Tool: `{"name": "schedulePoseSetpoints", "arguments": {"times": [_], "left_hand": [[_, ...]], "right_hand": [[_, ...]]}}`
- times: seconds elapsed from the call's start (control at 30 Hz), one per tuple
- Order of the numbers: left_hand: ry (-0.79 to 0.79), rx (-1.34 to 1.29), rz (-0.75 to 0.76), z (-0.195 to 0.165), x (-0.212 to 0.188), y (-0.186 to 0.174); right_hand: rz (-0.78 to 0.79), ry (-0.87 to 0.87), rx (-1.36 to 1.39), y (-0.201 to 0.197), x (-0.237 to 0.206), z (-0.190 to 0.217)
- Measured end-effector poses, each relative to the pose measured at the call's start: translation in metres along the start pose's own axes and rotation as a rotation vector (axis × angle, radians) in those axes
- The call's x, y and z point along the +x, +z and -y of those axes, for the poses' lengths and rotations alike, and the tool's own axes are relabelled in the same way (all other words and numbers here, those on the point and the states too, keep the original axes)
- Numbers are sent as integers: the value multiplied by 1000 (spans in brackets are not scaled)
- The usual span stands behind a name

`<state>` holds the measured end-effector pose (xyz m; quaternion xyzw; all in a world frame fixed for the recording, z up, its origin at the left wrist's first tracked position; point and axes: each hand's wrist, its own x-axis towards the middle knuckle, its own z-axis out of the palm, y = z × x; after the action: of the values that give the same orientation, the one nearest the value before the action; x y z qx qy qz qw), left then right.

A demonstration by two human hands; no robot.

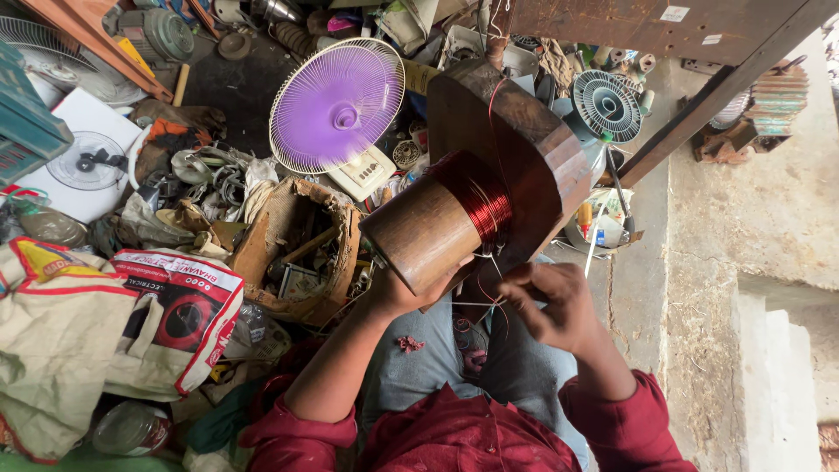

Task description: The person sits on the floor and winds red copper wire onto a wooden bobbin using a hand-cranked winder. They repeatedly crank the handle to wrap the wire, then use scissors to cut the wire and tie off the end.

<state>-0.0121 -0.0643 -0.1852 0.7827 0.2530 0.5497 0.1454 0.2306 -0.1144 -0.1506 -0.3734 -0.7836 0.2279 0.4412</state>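
A round wooden winding form (pixel 428 232) carries a band of red copper wire (pixel 479 197) and sits against a larger wooden block (pixel 524 149). My left hand (pixel 406 287) cups the underside of the round form from below. My right hand (pixel 551 301) is just right of it, fingers pinched on thin strands of the wire (pixel 489 301) that run from the coil. Both sleeves are dark red, and my grey-trousered legs lie under the hands.
A purple table fan (pixel 336 105) stands beyond the form. A torn cardboard box of parts (pixel 297 245) lies left of my left arm, with printed sacks (pixel 166 323) further left. A grey fan motor (pixel 606 105) and a rusty beam (pixel 699 105) are at upper right; a concrete step (pixel 769 350) is on the right.
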Motion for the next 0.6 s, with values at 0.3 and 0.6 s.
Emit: {"name": "schedulePoseSetpoints", "arguments": {"times": [0.3, 0.6], "left_hand": [[-96, -65, 188, 2, 6, -3], [-20, -255, 262, 8, -6, -3]], "right_hand": [[94, 45, -31, -14, 0, 21], [-20, -220, 374, 9, 4, 14]]}}
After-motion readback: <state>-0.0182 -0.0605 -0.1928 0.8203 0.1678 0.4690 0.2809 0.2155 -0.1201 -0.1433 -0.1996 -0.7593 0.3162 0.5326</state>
